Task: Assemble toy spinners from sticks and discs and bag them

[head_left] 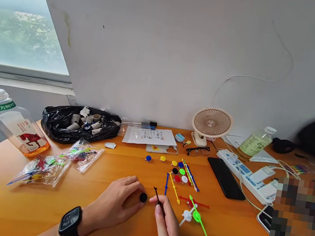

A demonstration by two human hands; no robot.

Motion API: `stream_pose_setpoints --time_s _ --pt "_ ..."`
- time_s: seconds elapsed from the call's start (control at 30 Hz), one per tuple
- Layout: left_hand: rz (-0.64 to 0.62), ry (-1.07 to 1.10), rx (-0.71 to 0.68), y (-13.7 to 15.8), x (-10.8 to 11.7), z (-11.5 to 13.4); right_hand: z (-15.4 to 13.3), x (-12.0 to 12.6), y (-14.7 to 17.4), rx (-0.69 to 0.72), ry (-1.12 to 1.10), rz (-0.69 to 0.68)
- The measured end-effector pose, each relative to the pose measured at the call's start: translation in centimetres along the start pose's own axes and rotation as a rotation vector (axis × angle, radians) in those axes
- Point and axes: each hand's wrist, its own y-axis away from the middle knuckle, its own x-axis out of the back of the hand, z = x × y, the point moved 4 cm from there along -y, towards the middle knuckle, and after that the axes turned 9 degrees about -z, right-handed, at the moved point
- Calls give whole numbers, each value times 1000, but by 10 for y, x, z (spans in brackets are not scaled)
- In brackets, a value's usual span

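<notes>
My left hand [122,199], with a black watch on its wrist, pinches a small black disc [143,198] between thumb and forefinger just above the table. To its right, my right hand [166,226] grips a thin black plastic arrow [157,195], whose tip points up and away. The disc and the arrow are apart. Close by on the table lie a blue arrow [166,184], a yellow arrow [174,188], and a green arrow with a disc [196,216] at its middle. A white disc piece [187,215] and a red arrow [202,204] are beside it.
Several coloured discs [176,178] and arrows lie further back. Bagged pieces [43,169], a tilted drink bottle [19,127] and a black bag [53,125] occupy the left. A phone [226,178], power strip [244,177], fan [212,123] and second bottle [254,144] stand right.
</notes>
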Motion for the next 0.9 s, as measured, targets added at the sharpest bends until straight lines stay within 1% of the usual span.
stream_pose_setpoints --time_s 0.07,0.13,0.23,0.3,0.43,0.6,0.73,0.9 --pt "-14 19 9 -1 -2 -2 12 3 -3 -39 -20 101" --pt "-23 29 25 -3 -3 -4 20 6 -5 -58 -31 167" --pt "-38 45 54 -3 -4 -7 26 13 -9 -87 -14 230" --pt "-51 53 55 -3 -4 -7 28 17 -12 -93 -8 246" --pt "-62 2 37 -2 -8 -6 31 17 -15 -74 -28 248" --pt "-76 -82 6 -5 -11 -3 29 6 -20 -40 -103 244" --pt "-84 -78 20 -4 -7 -1 28 9 -24 -78 -152 232" --pt "-58 -73 18 -1 -2 1 29 17 -29 -86 -177 109"
